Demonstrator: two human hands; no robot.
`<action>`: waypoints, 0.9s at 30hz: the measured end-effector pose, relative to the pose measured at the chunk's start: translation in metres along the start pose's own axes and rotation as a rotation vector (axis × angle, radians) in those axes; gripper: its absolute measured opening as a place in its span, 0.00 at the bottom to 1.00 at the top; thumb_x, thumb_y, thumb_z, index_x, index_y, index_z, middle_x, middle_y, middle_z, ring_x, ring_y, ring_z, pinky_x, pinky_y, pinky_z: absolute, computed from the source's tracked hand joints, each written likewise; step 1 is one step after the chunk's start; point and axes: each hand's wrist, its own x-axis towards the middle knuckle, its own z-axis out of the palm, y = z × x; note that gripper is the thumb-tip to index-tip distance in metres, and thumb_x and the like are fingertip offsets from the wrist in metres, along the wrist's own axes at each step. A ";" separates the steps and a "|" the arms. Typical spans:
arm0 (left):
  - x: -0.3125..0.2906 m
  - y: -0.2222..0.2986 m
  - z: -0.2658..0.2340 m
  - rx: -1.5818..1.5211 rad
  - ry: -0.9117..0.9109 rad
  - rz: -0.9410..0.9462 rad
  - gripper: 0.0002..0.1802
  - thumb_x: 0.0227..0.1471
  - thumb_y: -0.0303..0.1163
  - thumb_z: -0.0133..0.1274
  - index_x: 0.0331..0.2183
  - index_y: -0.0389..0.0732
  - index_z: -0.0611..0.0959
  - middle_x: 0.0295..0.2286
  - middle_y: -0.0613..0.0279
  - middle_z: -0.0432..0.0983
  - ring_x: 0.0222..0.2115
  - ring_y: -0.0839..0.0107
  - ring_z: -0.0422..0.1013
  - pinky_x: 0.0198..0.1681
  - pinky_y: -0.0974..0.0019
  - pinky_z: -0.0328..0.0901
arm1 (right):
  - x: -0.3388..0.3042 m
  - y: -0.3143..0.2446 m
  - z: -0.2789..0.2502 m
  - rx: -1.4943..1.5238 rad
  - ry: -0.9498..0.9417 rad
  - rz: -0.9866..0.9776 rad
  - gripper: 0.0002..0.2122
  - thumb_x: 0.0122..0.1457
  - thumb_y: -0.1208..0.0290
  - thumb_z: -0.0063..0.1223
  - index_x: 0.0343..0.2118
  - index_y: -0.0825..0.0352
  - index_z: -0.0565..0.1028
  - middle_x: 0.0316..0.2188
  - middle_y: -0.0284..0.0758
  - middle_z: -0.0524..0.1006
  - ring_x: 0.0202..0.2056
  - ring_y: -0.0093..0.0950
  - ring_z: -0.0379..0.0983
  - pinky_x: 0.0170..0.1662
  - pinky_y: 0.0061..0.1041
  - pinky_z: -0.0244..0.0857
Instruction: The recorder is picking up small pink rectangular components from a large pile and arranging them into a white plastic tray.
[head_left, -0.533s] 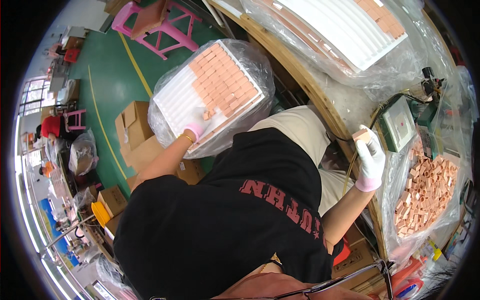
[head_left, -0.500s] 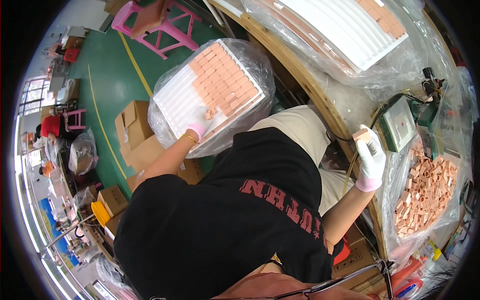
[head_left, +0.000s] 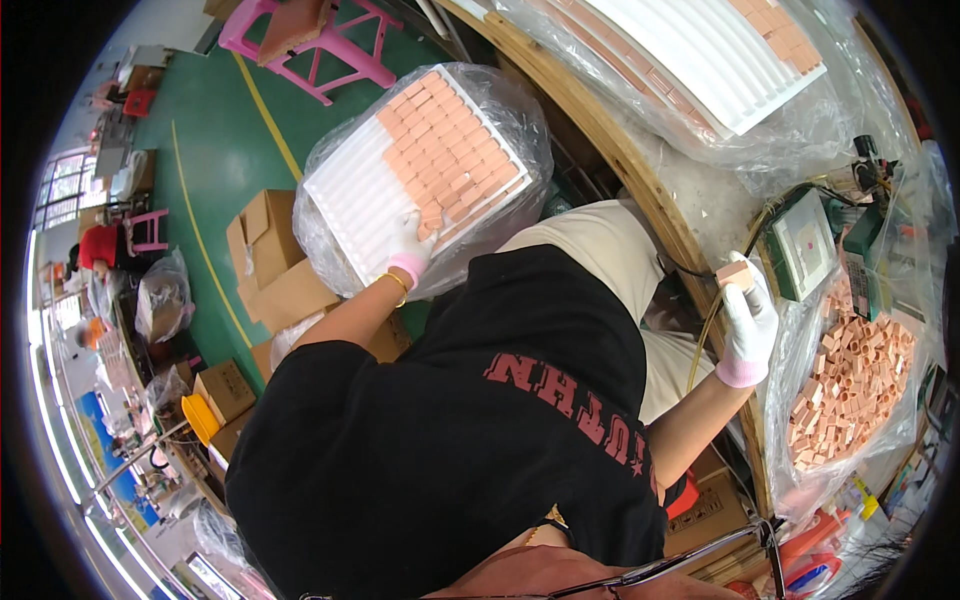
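My left hand (head_left: 411, 246), in a white glove with a pink cuff, is at the near edge of a white ribbed tray (head_left: 347, 182). Its fingers are closed on a small peach-coloured block (head_left: 431, 217), right at the end of the blocks lined up in the grooves. Rows of such blocks (head_left: 455, 150) fill the tray's right part; the left grooves are bare white. Over on the right, my gloved right hand (head_left: 750, 325) is raised beside the bench edge. Its fingers and thumb pinch another peach-coloured block (head_left: 735, 274).
A heap of loose blocks (head_left: 850, 395) lies in clear plastic at the right. Beside it stands a green-and-white device (head_left: 802, 248) with hoses. Another tray (head_left: 690, 65) rests on the wooden-edged bench (head_left: 600, 120). Cardboard boxes (head_left: 272, 235) and a pink stool (head_left: 335, 45) stand on the floor.
My left hand has shifted slightly right and is now against the row ends, where before it held loose blocks above the tray. My right hand has moved slightly, still with its block.
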 end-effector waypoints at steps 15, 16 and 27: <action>-0.011 0.038 -0.010 -0.295 -0.007 -0.266 0.16 0.46 0.40 0.54 0.35 0.40 0.80 0.30 0.52 0.78 0.33 0.57 0.74 0.38 0.63 0.66 | 0.000 0.005 0.001 -0.020 0.016 0.019 0.11 0.51 0.76 0.58 0.37 0.73 0.77 0.49 0.38 0.71 0.50 0.28 0.66 0.54 0.27 0.56; -0.011 0.038 -0.010 -0.295 -0.010 -0.264 0.16 0.46 0.40 0.54 0.35 0.40 0.80 0.30 0.52 0.78 0.33 0.57 0.74 0.38 0.63 0.66 | 0.000 0.003 0.004 -0.045 0.013 0.014 0.11 0.51 0.76 0.58 0.37 0.74 0.77 0.48 0.38 0.71 0.50 0.27 0.66 0.54 0.27 0.56; -0.009 0.011 0.003 -0.325 -0.111 -0.393 0.20 0.48 0.41 0.55 0.39 0.36 0.79 0.31 0.54 0.79 0.34 0.65 0.74 0.39 0.63 0.66 | 0.005 -0.006 0.025 -0.122 -0.030 0.032 0.11 0.50 0.75 0.58 0.36 0.75 0.77 0.47 0.37 0.71 0.48 0.26 0.66 0.52 0.25 0.58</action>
